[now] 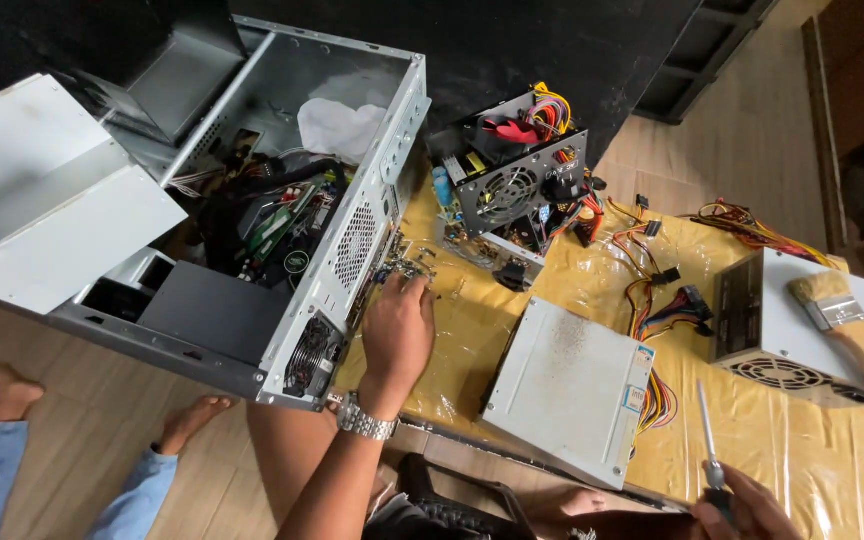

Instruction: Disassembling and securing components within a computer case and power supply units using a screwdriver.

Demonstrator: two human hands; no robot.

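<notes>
My left hand, with a metal watch on the wrist, reaches to the rear panel of an open grey computer case lying on its side. Its fingertips rest by small metal brackets at the case's back edge; whether they grip anything is hidden. My right hand sits at the bottom right edge of the view, closed around the handle of a screwdriver whose shaft points up. A dusty white power supply box lies between the two hands.
A yellow sheet covers the work surface. An opened power supply with coloured wires stands behind. Another power supply at right carries a paintbrush. Loose cable bundles lie between. Two bare feet rest on the wooden floor.
</notes>
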